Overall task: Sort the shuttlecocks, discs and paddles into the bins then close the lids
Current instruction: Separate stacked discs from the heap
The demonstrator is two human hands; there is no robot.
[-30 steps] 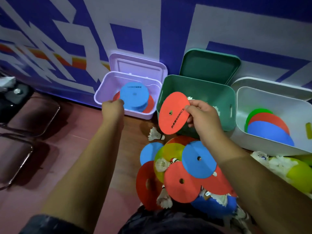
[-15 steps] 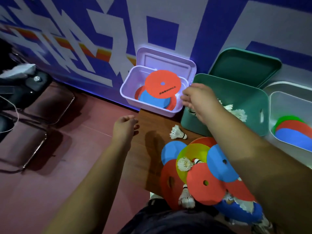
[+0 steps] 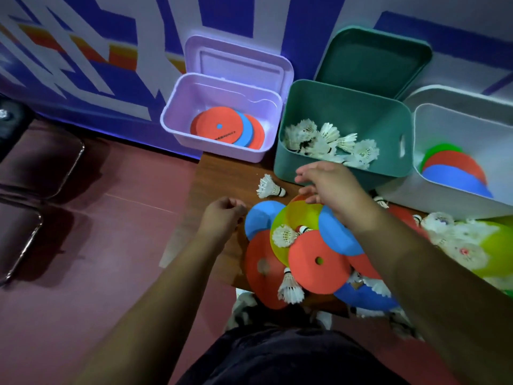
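Head view, looking down at a low wooden board (image 3: 211, 176) with three open bins set against a blue-and-white wall (image 3: 83, 65). The red disc (image 3: 219, 129) that the right hand (image 3: 333, 190) pinched a second ago now lies flat on top of the stack inside the lilac bin (image 3: 172, 118), at the left of the row. The right hand has let go and drawn back. It hovers empty, fingers spread and relaxed, just above the far edge of the pile of discs (image 3: 319, 262) near the person's lap. The left hand (image 3: 222, 215) has also come back from the lilac bin. It hangs loosely curled, holding nothing, just beside a blue disc (image 3: 258, 218) at the pile's edge. One more disc is sorted, but many discs and shuttlecocks remain loose. One loose shuttlecock (image 3: 268, 187) lies alone in front of the green bin (image 3: 388, 168), which already holds several. The lids (image 3: 236, 62) all stand open, so closing them looks some way off.
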